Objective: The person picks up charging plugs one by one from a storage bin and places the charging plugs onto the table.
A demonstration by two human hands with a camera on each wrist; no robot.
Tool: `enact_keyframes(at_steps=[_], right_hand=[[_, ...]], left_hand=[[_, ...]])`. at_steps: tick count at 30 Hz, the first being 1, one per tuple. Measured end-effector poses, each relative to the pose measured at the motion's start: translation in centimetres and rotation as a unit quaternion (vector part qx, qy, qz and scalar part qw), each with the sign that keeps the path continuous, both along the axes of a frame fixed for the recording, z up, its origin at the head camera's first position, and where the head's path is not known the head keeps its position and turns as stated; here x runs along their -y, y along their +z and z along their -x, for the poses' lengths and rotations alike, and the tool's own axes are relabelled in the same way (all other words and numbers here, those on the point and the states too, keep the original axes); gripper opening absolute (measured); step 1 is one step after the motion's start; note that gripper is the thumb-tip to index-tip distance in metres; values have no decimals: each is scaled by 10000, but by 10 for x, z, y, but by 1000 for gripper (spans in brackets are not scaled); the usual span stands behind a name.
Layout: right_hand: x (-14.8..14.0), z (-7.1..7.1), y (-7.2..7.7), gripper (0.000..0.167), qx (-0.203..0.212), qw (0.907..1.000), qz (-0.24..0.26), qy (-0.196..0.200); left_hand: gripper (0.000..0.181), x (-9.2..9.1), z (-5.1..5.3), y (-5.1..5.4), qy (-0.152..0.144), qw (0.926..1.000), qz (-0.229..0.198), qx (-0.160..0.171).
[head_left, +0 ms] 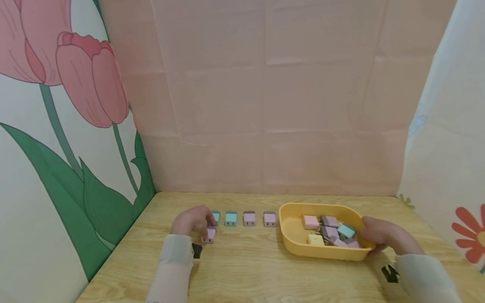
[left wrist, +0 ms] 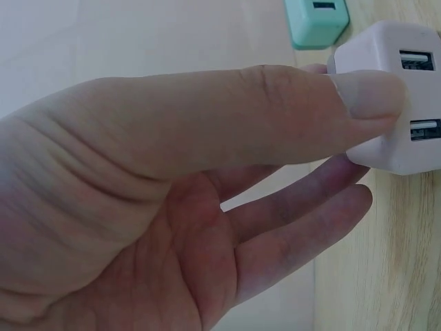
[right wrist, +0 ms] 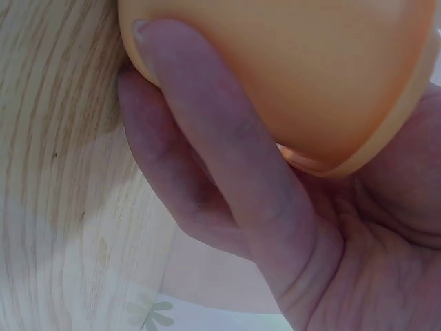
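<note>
My left hand (head_left: 192, 221) pinches a lilac USB charger plug (head_left: 208, 235) just in front of a row of plugs. The left wrist view shows the thumb on this plug (left wrist: 386, 138), beside its two USB ports. A teal plug (left wrist: 317, 24) stands behind it. The row holds a partly hidden teal plug (head_left: 216, 217), another teal plug (head_left: 231, 219) and two lilac plugs (head_left: 249, 218). At the right, my right hand (head_left: 388, 233) grips the end of a yellow basket (head_left: 322, 251). Its fingers lie against the basket's outer wall (right wrist: 310, 76) in the right wrist view.
Inside the basket several plugs lie jumbled: a pink plug (head_left: 310, 221), a yellow plug (head_left: 315, 240), a teal plug (head_left: 346, 231) and several lilac ones. The wooden table (head_left: 242, 273) ends at a pinkish back sheet (head_left: 265, 105). Printed flower panels flank both sides.
</note>
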State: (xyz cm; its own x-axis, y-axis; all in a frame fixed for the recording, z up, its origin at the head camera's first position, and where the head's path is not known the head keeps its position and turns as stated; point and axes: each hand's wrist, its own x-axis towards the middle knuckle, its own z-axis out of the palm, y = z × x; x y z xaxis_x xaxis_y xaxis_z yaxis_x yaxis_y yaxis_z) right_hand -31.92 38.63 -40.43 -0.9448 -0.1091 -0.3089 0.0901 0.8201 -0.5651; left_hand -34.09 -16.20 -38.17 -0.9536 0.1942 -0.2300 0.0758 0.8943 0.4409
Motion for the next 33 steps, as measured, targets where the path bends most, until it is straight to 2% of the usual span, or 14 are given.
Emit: enact_keyframes(at_steps=[8, 15, 22, 29, 33], right_hand=[[2, 3, 0, 14, 8, 9999, -162, 35], [3, 2, 1, 14, -38, 9999, -148, 64], [2, 3, -3, 13, -37, 9998, -177, -15], [3, 5, -5, 14, -5, 9999, -92, -55], [2, 6, -4, 18, 24, 9999, -130, -82]], left_hand=[[38, 5, 0, 1, -74, 9997, -214, -31], [41, 7, 0, 10, -177, 9987, -473, -63], [37, -2, -3, 19, -274, 9963, -757, -291], [37, -11, -8, 26, -211, 9955, -885, -249], [36, -17, -10, 32, -361, 9946, -885, -400]])
